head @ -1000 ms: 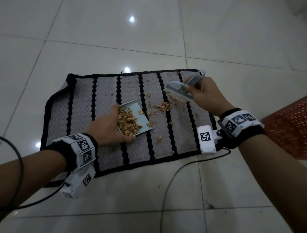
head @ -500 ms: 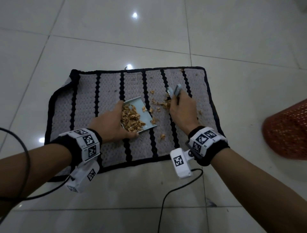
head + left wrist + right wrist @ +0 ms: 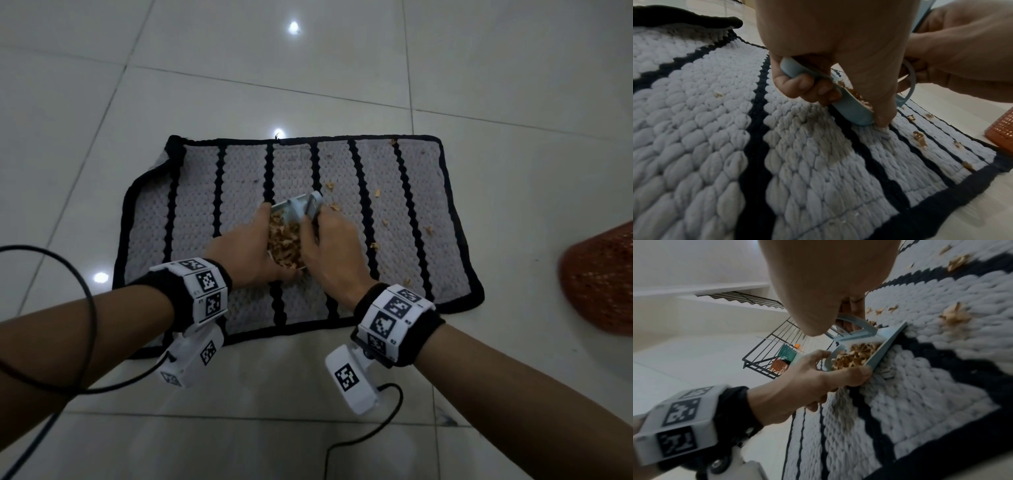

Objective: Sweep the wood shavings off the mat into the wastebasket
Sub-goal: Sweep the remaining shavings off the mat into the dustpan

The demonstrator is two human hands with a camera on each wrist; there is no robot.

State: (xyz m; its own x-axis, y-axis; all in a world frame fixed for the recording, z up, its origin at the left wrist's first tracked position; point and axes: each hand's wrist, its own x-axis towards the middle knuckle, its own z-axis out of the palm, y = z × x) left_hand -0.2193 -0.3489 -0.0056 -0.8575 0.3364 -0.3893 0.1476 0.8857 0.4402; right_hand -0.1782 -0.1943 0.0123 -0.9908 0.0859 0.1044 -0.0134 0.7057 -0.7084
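While I look down through the head camera, my left hand (image 3: 246,253) grips the pale blue dustpan (image 3: 284,209) near the middle of the grey mat (image 3: 191,219), fingers wrapped under its edge and thumb along its near side. A heap of wood shavings (image 3: 284,248) fills the pan. My right hand (image 3: 334,250) is closed around the small brush (image 3: 313,205), which sits at the pan's mouth, just right of the heap. Loose shavings lie scattered on the mat right of the pan, toward its right border. The orange wastebasket (image 3: 603,284) stands on the tiled floor (image 3: 308,68) off the mat's right edge, well apart from the pan.

From my left wrist, my fingers (image 3: 807,86) curl beneath the dustpan (image 3: 851,110), and my thumb presses down at its lower corner, touching the mat (image 3: 705,129). The right hand (image 3: 962,56) is just beyond the pan; a corner of the wastebasket (image 3: 1001,128) shows past the mat's far edge.

From my right wrist, the left hand (image 3: 807,379) pinches the dustpan (image 3: 879,353), which is tilted against the mat (image 3: 920,386) with shavings (image 3: 855,356) piled inside. My own fingers (image 3: 853,309) hold the brush (image 3: 857,331) right above the pile.
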